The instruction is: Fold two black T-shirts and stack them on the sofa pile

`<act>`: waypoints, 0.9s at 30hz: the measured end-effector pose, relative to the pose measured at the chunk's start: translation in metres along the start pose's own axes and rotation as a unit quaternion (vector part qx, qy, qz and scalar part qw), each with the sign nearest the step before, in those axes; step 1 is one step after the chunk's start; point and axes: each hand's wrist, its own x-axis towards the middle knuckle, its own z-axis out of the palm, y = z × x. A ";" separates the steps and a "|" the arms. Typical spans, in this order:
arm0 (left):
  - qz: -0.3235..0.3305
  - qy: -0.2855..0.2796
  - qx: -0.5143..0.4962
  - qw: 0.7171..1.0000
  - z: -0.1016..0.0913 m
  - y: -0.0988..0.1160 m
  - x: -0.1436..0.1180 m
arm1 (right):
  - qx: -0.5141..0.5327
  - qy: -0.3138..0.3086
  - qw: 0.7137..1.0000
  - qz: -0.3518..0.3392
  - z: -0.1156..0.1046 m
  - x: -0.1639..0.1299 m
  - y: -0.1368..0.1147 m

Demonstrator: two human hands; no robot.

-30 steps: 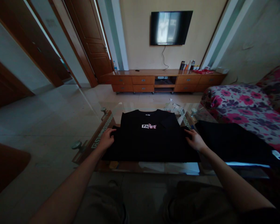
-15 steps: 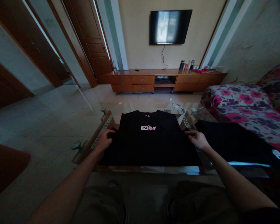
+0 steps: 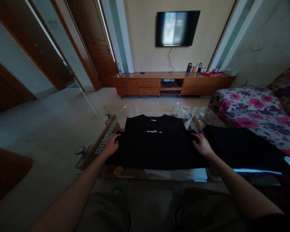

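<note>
Right now the glass table (image 3: pixel 103 141) is carrying the black T-shirt (image 3: pixel 157 151), which is lying flat across it in front of me, with a second dark garment (image 3: pixel 241 146) spreading just beside it on the right. I am holding the shirt's left edge with my left hand (image 3: pixel 111 145), fingers (image 3: pixel 116 138) curling onto the fabric, while my right hand (image 3: pixel 201 145) is gripping the opposite edge the same way.

Dim room, underexposed foreground. Glare on television (image 3: pixel 177 28) screen and glass table (image 3: pixel 176 174) edge. Black shirt (image 3: pixel 157 145) lacks detail. Wide-angle bending at frame edges.
</note>
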 end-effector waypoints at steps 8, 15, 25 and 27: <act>-0.053 -0.002 0.038 0.998 -0.011 0.012 -0.010 | 0.007 -0.011 1.000 0.012 -0.011 -0.006 -0.009; -0.208 -0.098 0.048 0.972 -0.040 0.016 -0.035 | -0.064 -0.107 0.970 0.206 -0.027 -0.023 -0.018; -0.290 -0.269 -0.237 0.887 -0.087 0.031 -0.072 | 0.028 -0.302 0.921 0.246 -0.056 -0.041 -0.018; -0.322 -0.297 -0.281 0.854 -0.093 0.032 -0.080 | 0.018 -0.306 0.915 0.263 -0.057 -0.047 -0.024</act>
